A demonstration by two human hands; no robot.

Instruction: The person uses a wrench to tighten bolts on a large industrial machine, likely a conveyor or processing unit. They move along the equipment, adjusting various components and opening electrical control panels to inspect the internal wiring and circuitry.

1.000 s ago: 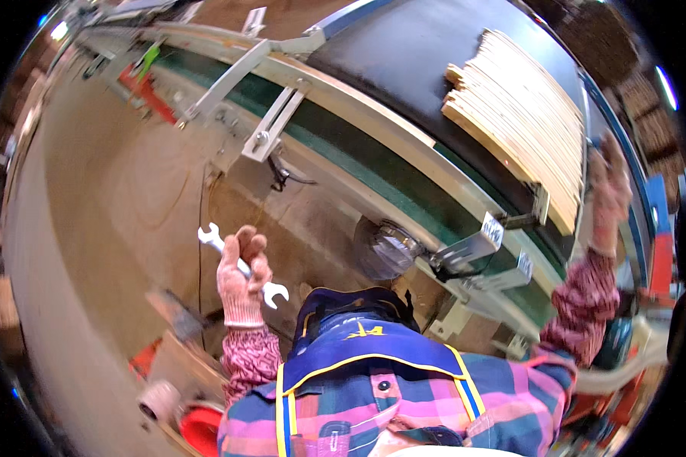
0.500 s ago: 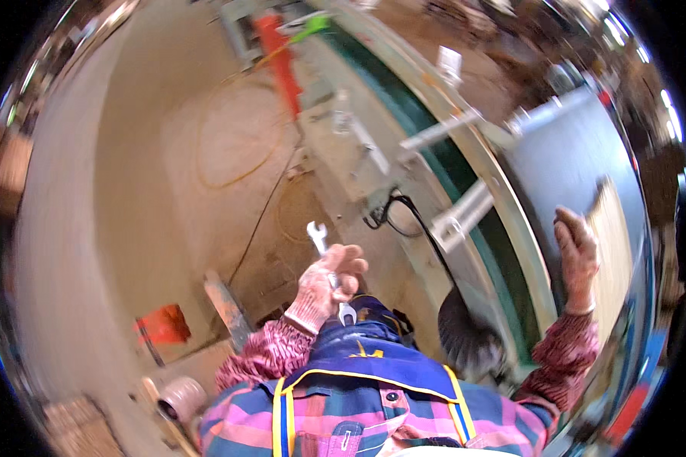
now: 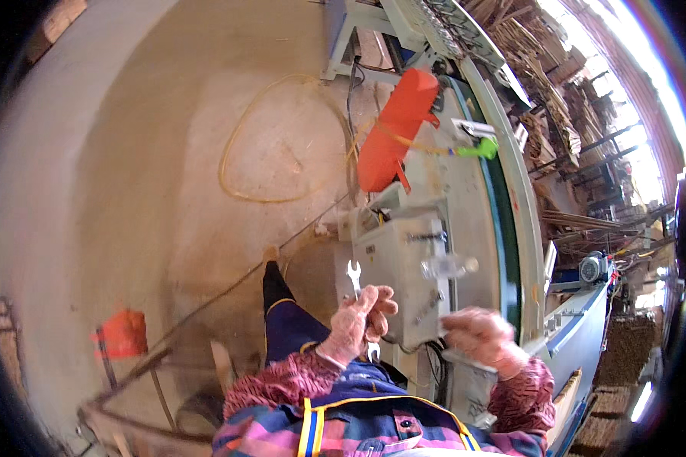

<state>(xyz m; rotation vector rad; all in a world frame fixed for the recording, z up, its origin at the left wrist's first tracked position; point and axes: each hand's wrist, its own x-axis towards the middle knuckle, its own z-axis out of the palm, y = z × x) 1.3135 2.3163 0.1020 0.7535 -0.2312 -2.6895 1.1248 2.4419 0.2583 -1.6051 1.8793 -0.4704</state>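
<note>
Right hand point(image 3: 483, 338) moved inward, grip unclear; left fingers point(image 3: 375, 300) clasp wrench point(image 3: 354, 277) above brown floor point(image 3: 198, 217).

I count one pale-gloved left hand point(image 3: 358, 321), one pale-gloved right hand point(image 3: 483, 338), one silver double-ended metal wrench point(image 3: 355, 282), one looped yellow hose point(image 3: 267, 200), one bright-green nozzle point(image 3: 483, 148), one elongated orange-red cover point(image 3: 392, 151).
</note>
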